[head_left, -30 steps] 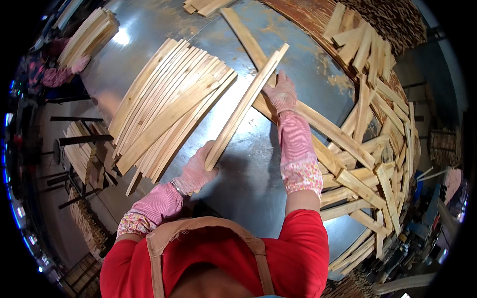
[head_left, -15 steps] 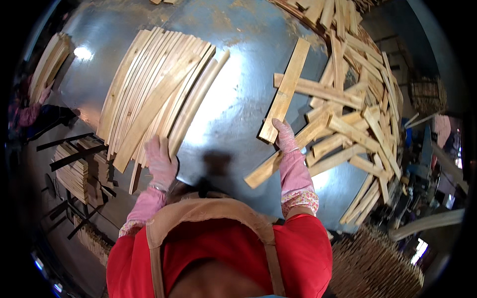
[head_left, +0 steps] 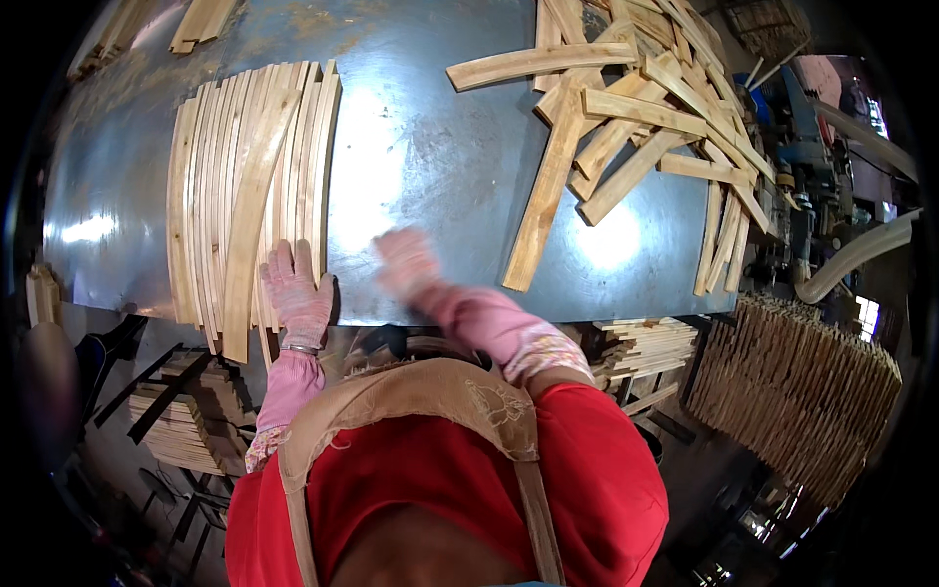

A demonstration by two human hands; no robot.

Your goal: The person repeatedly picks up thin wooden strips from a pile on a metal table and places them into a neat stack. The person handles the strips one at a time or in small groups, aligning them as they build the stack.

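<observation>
My left hand [head_left: 297,298], in a pink glove, rests flat on the lower right end of a row of curved wooden slats [head_left: 201,196]. Its fingers are stretched out and touch the slats. One wider slat [head_left: 256,205] lies slantwise across the top of the row. Over bare metal right of the row, my right hand [head_left: 409,266] is smeared by motion, so its fingers cannot be read. No slat shows in it. Nearest on its other side is a long slat [head_left: 540,215] that sticks out from a loose pile of slats [head_left: 636,127].
The metal table [head_left: 430,176] has its near edge just in front of me. One slat [head_left: 538,66] juts left from the pile. Stacked slats [head_left: 641,347] stand below the table edge, with a big wood stack [head_left: 792,382] at right and more stacks [head_left: 176,426] at lower left.
The view has turned. My right hand has let go of the slat it held by the pile and swung left across the table. My left hand stays at the row's near end.
</observation>
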